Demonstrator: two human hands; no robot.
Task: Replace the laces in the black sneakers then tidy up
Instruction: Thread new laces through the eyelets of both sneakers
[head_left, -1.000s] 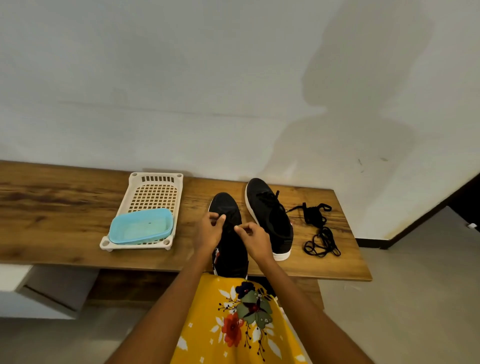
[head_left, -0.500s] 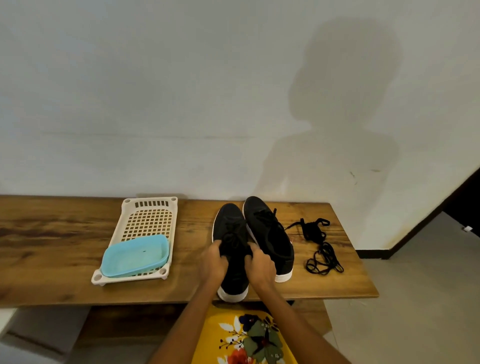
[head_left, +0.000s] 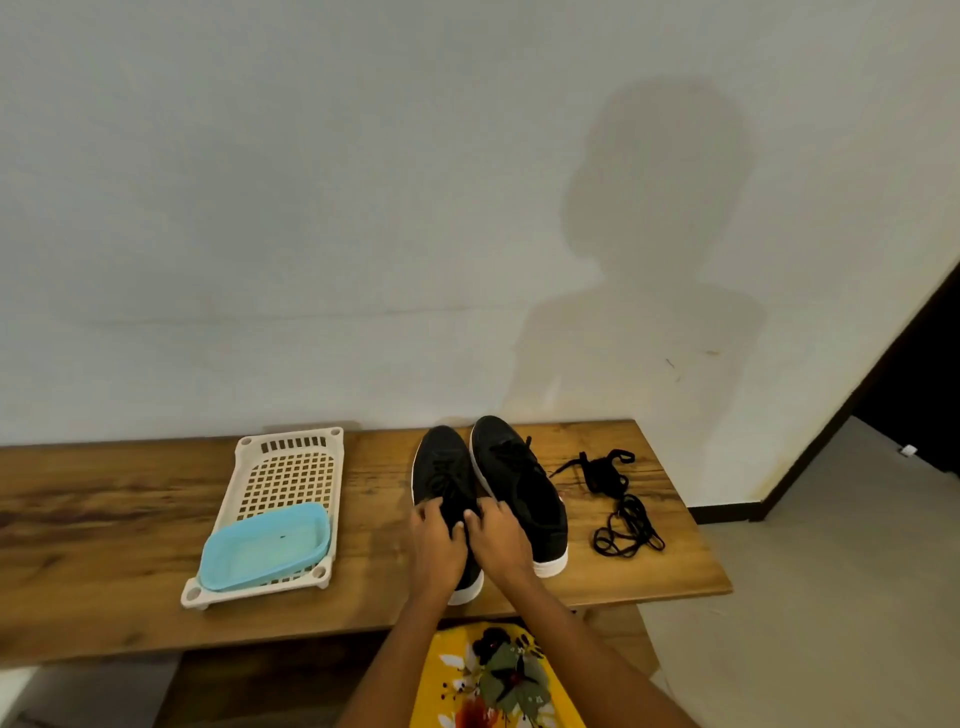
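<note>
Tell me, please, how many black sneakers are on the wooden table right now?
2. The left sneaker lies under both hands, the left hand and right hand at its laces. The right sneaker sits right beside it, toward the loose laces.

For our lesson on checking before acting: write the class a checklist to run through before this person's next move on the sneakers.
1. Both sneakers on the table: left sneaker and right sneaker stand side by side. Ok.
2. Both hands on the left sneaker: left hand and right hand curl over its laced part. Ok.
3. Left sneaker's bow tied: hidden by the fingers. Cannot tell.
4. Loose laces tidied: lying tangled beside the right sneaker. Not ok.
5. White tray within reach, blue container resting on it. Ok.
</note>
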